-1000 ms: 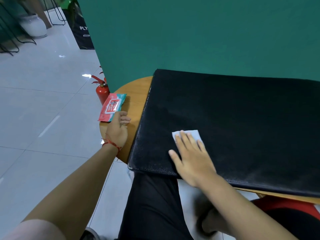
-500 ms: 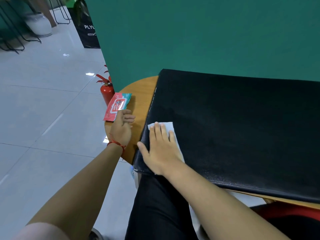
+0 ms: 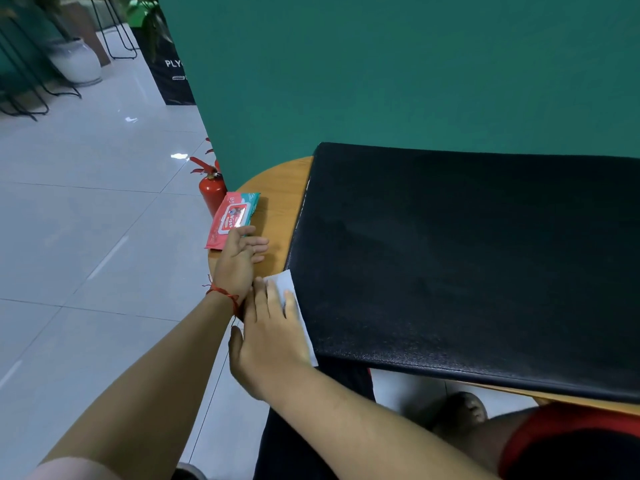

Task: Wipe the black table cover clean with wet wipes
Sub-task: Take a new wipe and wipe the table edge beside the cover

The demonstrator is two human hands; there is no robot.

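Starting closest to the camera: the right hand [image 3: 273, 337] is laid flat on a white wet wipe [image 3: 286, 284], fingers straight and spread a bit, pressing down rather than gripping anything. The wipe sits right at the near-left corner of the black table cover [image 3: 467, 254], overlapping the cover's left edge, and most of it is hidden under the palm, so only its far corner and a strip along the right side show. The left hand [image 3: 239, 258] is just beside it, nearly touching the right hand's fingertips, with a red string bracelet [image 3: 223, 293] on the wrist. It rests on the bare wooden table [image 3: 280, 202], fingers loose and relaxed, holding nothing, with the top finger lying over the near end of the wipes pack [image 3: 233, 216]. That pack is red and teal, flat on the wood at the table's rounded left edge. The cover itself takes up pretty much the rest of the tabletop, running off to the right. Past the table edge, a red fire extinguisher [image 3: 212, 194] stands on the pale tiled floor [image 3: 86, 220], up against a big green partition [image 3: 381, 81]. Way back on the left there's a white pot [image 3: 78, 62] and a black banner [image 3: 169, 71].
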